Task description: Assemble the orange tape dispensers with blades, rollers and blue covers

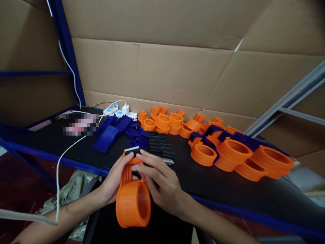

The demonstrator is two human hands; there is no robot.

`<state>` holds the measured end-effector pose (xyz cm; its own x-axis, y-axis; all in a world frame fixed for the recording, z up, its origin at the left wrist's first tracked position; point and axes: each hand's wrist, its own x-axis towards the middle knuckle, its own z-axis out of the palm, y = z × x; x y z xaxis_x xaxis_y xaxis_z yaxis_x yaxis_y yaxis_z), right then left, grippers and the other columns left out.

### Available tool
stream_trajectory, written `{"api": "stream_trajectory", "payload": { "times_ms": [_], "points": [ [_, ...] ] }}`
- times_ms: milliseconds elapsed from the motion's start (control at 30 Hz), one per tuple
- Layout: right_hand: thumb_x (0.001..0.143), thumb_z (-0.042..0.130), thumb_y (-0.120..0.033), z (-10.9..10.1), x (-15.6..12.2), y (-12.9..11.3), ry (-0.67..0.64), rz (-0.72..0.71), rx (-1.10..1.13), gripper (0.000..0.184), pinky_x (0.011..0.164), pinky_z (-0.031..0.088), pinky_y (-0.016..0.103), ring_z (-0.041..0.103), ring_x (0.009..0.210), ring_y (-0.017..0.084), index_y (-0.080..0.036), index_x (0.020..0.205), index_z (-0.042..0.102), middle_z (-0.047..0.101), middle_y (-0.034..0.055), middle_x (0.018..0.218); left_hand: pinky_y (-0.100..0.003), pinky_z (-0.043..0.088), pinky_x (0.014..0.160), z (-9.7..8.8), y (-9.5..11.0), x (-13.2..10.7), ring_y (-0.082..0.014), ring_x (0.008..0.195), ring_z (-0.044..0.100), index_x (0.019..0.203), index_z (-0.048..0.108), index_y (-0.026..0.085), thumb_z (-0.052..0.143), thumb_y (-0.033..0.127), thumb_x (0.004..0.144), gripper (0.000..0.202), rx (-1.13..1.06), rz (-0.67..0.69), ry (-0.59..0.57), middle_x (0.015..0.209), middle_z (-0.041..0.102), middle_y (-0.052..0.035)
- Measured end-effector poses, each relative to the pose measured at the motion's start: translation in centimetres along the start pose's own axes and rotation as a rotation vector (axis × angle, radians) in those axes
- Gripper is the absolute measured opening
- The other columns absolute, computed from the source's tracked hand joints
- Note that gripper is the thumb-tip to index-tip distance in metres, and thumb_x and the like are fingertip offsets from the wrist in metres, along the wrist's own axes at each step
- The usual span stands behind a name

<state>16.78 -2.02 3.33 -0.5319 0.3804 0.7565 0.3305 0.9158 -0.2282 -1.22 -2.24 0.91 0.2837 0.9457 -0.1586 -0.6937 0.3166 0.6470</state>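
I hold an orange plastic tape dispenser (133,202) in front of me, over the near edge of the black table (218,183). My left hand (114,181) grips its handle from the left, fingers wrapped round it. My right hand (159,181) is closed on the upper part, its fingertips pressing by a black toothed blade piece (132,149) at the dispenser's top end.
Several orange dispenser bodies (230,152) lie at the right and along the back (164,122). Dark blue flat parts (108,137) and a stack of black blade strips (159,144) sit mid-table. A white power strip (119,112) and cable (66,149) are at the left. Cardboard walls stand behind.
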Motion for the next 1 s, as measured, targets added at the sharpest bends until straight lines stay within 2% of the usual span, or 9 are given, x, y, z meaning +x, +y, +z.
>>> {"api": "stream_trajectory", "payload": {
  "times_ms": [167,333,467,567,633,733,800,867,1000],
  "points": [
    [0.093,0.043,-0.001,-0.7,-0.1,0.2,-0.077,0.0,0.066,0.044,0.116,0.038,0.053,0.052,0.137,0.022,-0.024,0.127,0.056,0.066,0.0079,0.133,-0.028,0.056,0.055,0.0,0.2,-0.2,-0.0196,0.057,0.071,0.11,0.062,0.015,0.066,0.041,0.09,0.033,0.072,-0.036,-0.03,0.072,0.074,-0.0051],
    [0.093,0.043,-0.002,-0.7,-0.3,0.7,-0.132,-0.159,-0.019,0.044,0.122,0.019,0.061,0.045,0.142,0.024,-0.024,0.129,0.055,0.066,0.0068,0.134,-0.022,0.055,0.057,0.0,0.0,-0.3,-0.0144,0.059,0.069,0.104,0.065,0.016,0.071,0.037,0.086,0.029,0.0,0.037,-0.014,0.073,0.073,-0.0016],
    [0.093,0.038,0.0,-0.9,-0.1,0.3,-0.169,-0.034,0.131,0.048,0.122,0.026,0.054,0.045,0.142,0.02,-0.02,0.136,0.048,0.061,0.0107,0.14,-0.024,0.056,0.055,0.0,0.0,-0.5,-0.0173,0.061,0.071,0.109,0.064,0.016,0.072,0.037,0.085,0.032,0.094,0.092,0.021,0.077,0.075,-0.0036],
    [0.094,0.039,-0.001,-1.4,0.5,0.0,-0.16,-0.058,0.21,0.045,0.122,0.028,0.053,0.049,0.139,0.02,-0.022,0.132,0.052,0.061,0.009,0.139,-0.024,0.058,0.063,0.2,0.2,-0.8,-0.0172,0.069,0.073,0.109,0.064,0.018,0.074,0.032,0.084,0.031,0.09,0.214,0.072,0.084,0.076,-0.003],
    [0.094,0.041,-0.002,-1.7,1.2,0.5,-0.076,-0.057,0.206,0.042,0.119,0.034,0.051,0.056,0.132,0.02,-0.023,0.127,0.056,0.064,0.0078,0.135,-0.026,0.058,0.062,0.4,0.5,-1.0,-0.0178,0.066,0.072,0.099,0.067,0.016,0.07,0.038,0.086,0.026,0.1,0.234,0.027,0.076,0.073,-0.0034],
    [0.096,0.046,-0.009,-2.1,2.9,2.6,-0.003,0.096,0.039,0.031,0.108,0.047,0.046,0.062,0.119,0.021,-0.022,0.119,0.063,0.069,0.0076,0.123,-0.027,0.055,0.055,0.6,1.0,-0.8,-0.0185,0.055,0.067,0.073,0.064,0.013,0.059,0.049,0.09,0.04,0.135,0.202,-0.065,0.062,0.065,-0.0046],
    [0.097,0.051,-0.016,-2.0,4.3,4.5,-0.157,0.237,-0.134,0.028,0.104,0.048,0.047,0.062,0.117,0.024,-0.021,0.121,0.064,0.07,0.0095,0.121,-0.028,0.054,0.054,0.6,1.4,-0.7,-0.0183,0.055,0.066,0.068,0.062,0.013,0.056,0.051,0.09,0.044,0.113,0.161,-0.073,0.062,0.064,-0.0054],
    [0.096,0.055,-0.02,-1.6,5.5,6.5,-0.374,0.325,-0.252,0.036,0.105,0.047,0.049,0.06,0.121,0.027,-0.02,0.131,0.061,0.067,0.0123,0.126,-0.028,0.055,0.055,0.6,1.5,-0.5,-0.0189,0.056,0.066,0.07,0.064,0.014,0.055,0.053,0.09,0.045,0.049,0.083,-0.072,0.064,0.065,-0.0058],
    [0.094,0.062,-0.023,-0.6,7.5,9.8,-0.593,0.361,-0.27,0.043,0.1,0.048,0.042,0.061,0.12,0.027,-0.024,0.137,0.058,0.066,0.0118,0.128,-0.032,0.057,0.06,0.2,1.7,-0.1,-0.0204,0.059,0.068,0.087,0.07,0.012,0.052,0.055,0.09,0.047,-0.067,-0.055,-0.069,0.066,0.067,-0.0062]
  ]
}}
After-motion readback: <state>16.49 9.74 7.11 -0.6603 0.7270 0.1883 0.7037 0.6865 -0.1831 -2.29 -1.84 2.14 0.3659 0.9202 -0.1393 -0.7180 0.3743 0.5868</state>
